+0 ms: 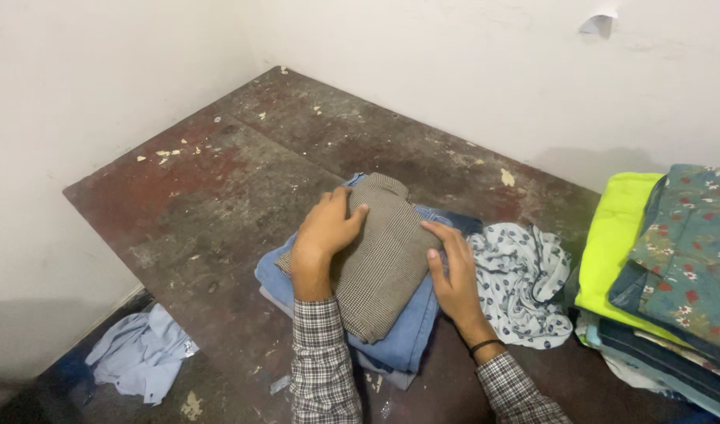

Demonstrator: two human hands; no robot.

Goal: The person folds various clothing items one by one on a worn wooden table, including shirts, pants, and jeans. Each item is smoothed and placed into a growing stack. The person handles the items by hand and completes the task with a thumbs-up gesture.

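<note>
Nearest the camera, two forearms in checked sleeves reach in from about six o'clock, the right wrist wearing a thin dark band. The left hand (325, 233) lies palm-down on the folded brown checked garment (383, 263), fingers spread a little and flat, gripping nothing; pressing this way looks meant to flatten the fold and keep it from springing open. The right hand (454, 275) rests along the garment's right edge at about three o'clock of it, fingers straight and close together, thumb against the cloth, as if squaring that side; it also clasps nothing. So the garment lies directly under the left fingers and just inside the right fingers, touching both. It sits on top of a small pile of folded blue denim pieces (411, 330), which makes sense as a stack built on the dark, worn platform (211, 196). Just beside the pile, at three o'clock, a white cloth with dark dots (521, 283) lies crumpled and unfolded. Further right, at about four o'clock, stands a taller stack of folded clothes (674, 267), with a bright yellow-green piece and a floral teal one on top. Down at eight o'clock a pale blue shirt (140, 353) lies loose on the floor. Beyond, at twelve o'clock, the platform meets the white walls (454, 71) in a corner.
</note>
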